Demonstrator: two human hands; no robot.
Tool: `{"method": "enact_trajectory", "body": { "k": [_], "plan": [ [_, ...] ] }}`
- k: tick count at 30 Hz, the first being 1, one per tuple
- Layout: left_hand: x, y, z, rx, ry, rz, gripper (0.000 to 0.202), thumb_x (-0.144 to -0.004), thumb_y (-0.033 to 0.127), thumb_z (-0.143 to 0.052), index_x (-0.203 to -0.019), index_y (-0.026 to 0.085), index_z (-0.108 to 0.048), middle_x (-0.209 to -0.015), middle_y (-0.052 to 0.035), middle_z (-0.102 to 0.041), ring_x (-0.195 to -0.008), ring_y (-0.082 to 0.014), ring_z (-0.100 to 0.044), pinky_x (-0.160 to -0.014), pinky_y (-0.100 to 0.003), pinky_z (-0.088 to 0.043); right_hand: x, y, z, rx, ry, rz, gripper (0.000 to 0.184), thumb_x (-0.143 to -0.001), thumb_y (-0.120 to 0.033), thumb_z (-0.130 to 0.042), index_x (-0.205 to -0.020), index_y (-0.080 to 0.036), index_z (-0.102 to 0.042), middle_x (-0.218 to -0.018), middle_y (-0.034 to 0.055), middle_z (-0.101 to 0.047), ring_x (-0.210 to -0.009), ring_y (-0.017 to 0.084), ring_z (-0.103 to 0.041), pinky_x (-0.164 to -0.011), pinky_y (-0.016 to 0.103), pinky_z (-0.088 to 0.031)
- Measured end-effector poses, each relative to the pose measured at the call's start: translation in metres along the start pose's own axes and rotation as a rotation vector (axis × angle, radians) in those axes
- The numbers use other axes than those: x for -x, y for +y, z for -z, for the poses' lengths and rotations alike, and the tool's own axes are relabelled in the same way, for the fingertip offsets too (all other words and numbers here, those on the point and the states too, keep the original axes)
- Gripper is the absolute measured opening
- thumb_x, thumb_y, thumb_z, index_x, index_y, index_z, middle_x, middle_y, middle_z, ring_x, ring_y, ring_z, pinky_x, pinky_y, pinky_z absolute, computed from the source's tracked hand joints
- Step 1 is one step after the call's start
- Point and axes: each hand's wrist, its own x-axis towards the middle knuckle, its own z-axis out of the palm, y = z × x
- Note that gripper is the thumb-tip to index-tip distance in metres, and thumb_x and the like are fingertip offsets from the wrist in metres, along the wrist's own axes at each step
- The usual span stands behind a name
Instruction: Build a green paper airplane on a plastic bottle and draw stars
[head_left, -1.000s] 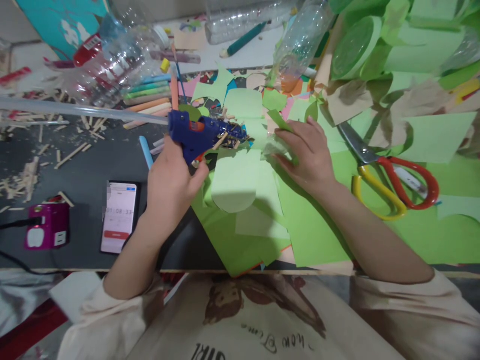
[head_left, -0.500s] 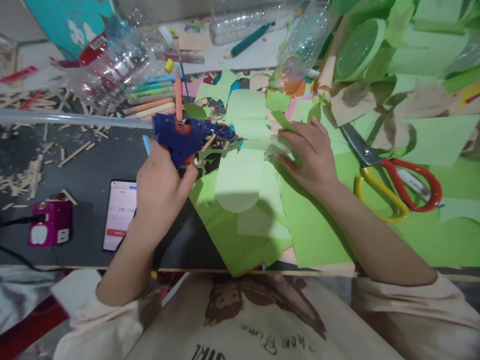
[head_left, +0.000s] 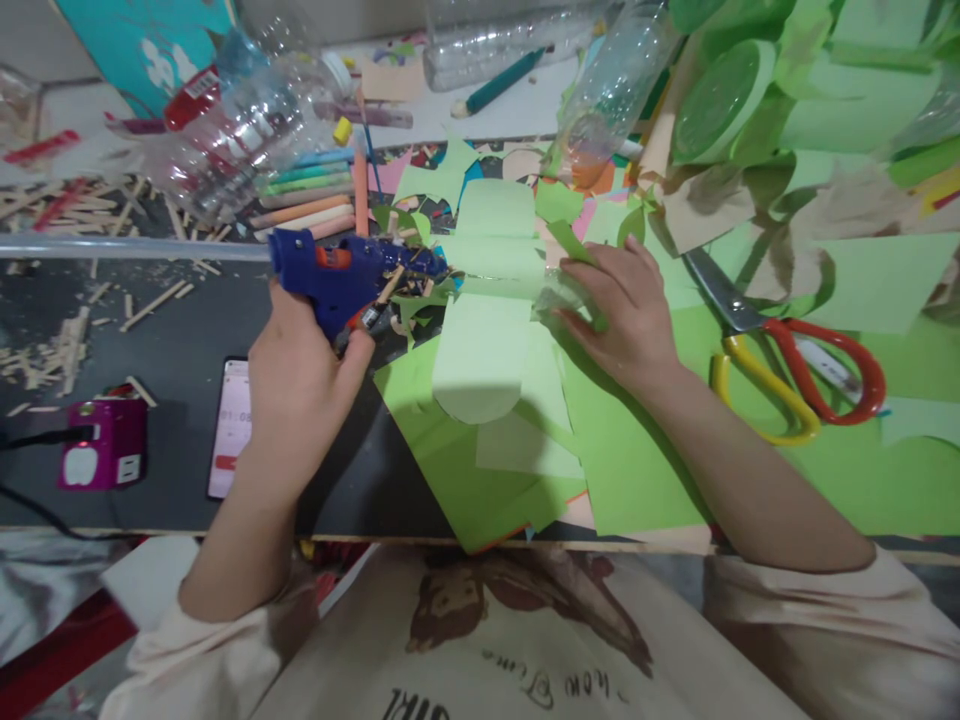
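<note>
Beyond the left hand (head_left: pixel 296 365), a clear plastic bottle (head_left: pixel 259 135), white-capped, glare hiding any contents; farther past the right hand (head_left: pixel 622 310), a round green-rimmed container (head_left: pixel 724 100), inside also unreadable. Left fingers clamped round the grip of a smooth blue glue gun (head_left: pixel 330 275), wood scraps (head_left: pixel 390 288) about its front. Right thumb and fingers closed on crinkly clear plastic (head_left: pixel 561 291). Between both sets of fingers: pale-green paper (head_left: pixel 484 355), round-ended flap. Steel scissors (head_left: pixel 739 310), loop-handled, right of the right fingers.
</note>
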Motion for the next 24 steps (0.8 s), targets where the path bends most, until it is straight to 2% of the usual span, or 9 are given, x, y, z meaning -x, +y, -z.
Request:
{"method": "enact_trajectory", "body": {
  "k": [6,11,14,16,18,19,22,24],
  "plan": [
    [0.000,-0.001,-0.003,0.014,0.017,0.020,0.050,-0.074,0.035,-0.057,-0.120,0.016,-0.048,-0.112,-0.0175,-0.065,-0.100,-0.0377,-0.071,-0.089,-0.052,-0.057,-0.001,-0.003,0.002,-0.035,-0.028,-0.027,0.046,-0.093,-0.025,-0.057,-0.139,-0.033,-0.052,-0.131,0.0089,-0.065,-0.126,0.032,-0.061,-0.118,0.062,-0.038],
    [-0.002,0.009,-0.001,-0.047,-0.037,0.134,0.062,-0.069,0.037,-0.062,-0.121,0.006,-0.049,-0.115,-0.0256,-0.063,-0.108,-0.0449,-0.067,-0.094,-0.058,-0.054,0.000,-0.001,-0.001,-0.034,0.001,0.011,0.043,-0.095,-0.025,-0.055,-0.137,-0.032,-0.053,-0.131,0.0089,-0.066,-0.126,0.030,-0.061,-0.117,0.062,-0.039],
    [-0.003,0.005,0.000,-0.040,-0.031,0.211,0.071,-0.065,0.037,-0.063,-0.125,0.002,-0.047,-0.122,-0.0306,-0.061,-0.114,-0.0487,-0.064,-0.098,-0.063,-0.051,0.001,0.001,-0.001,-0.033,0.002,0.013,0.043,-0.096,-0.029,-0.054,-0.139,-0.032,-0.052,-0.131,0.0094,-0.066,-0.128,0.031,-0.060,-0.117,0.065,-0.038],
    [-0.005,-0.009,0.000,0.036,0.022,0.212,0.078,-0.063,0.038,-0.063,-0.131,0.006,-0.045,-0.126,-0.0263,-0.062,-0.117,-0.0462,-0.064,-0.102,-0.063,-0.048,0.001,0.002,0.000,-0.029,0.016,0.017,0.043,-0.096,-0.031,-0.055,-0.139,-0.032,-0.051,-0.132,0.0095,-0.066,-0.129,0.031,-0.059,-0.118,0.063,-0.037],
    [-0.010,-0.030,0.001,0.125,0.073,0.229,0.076,-0.058,0.039,-0.064,-0.129,0.014,-0.048,-0.117,-0.0157,-0.070,-0.114,-0.0400,-0.066,-0.106,-0.060,-0.048,0.001,0.003,0.002,-0.011,0.057,0.033,0.042,-0.096,-0.033,-0.056,-0.138,-0.035,-0.051,-0.131,0.0087,-0.068,-0.127,0.029,-0.061,-0.119,0.059,-0.038],
    [-0.012,-0.042,0.002,0.160,0.124,0.239,0.074,-0.058,0.039,-0.063,-0.127,0.016,-0.050,-0.115,-0.0130,-0.071,-0.114,-0.0373,-0.065,-0.108,-0.058,-0.047,0.001,0.004,0.003,0.008,0.078,0.042,0.042,-0.096,-0.034,-0.056,-0.137,-0.036,-0.051,-0.130,0.0080,-0.069,-0.126,0.029,-0.062,-0.118,0.059,-0.038],
    [-0.020,-0.080,0.009,0.187,0.154,0.285,0.078,-0.056,0.042,-0.064,-0.129,0.016,-0.053,-0.132,-0.0125,-0.066,-0.117,-0.0365,-0.064,-0.109,-0.056,-0.048,0.001,0.004,0.004,0.065,0.092,0.030,0.040,-0.096,-0.039,-0.055,-0.136,-0.036,-0.052,-0.127,0.0068,-0.070,-0.124,0.030,-0.063,-0.117,0.061,-0.040],
    [-0.024,-0.104,0.015,0.169,0.110,0.345,0.071,-0.059,0.044,-0.063,-0.125,0.019,-0.056,-0.135,-0.0104,-0.065,-0.120,-0.0386,-0.063,-0.110,-0.057,-0.047,0.001,0.003,0.004,0.067,0.071,0.016,0.041,-0.097,-0.039,-0.053,-0.137,-0.034,-0.052,-0.127,0.0075,-0.070,-0.125,0.030,-0.063,-0.117,0.062,-0.040]
  ]
}}
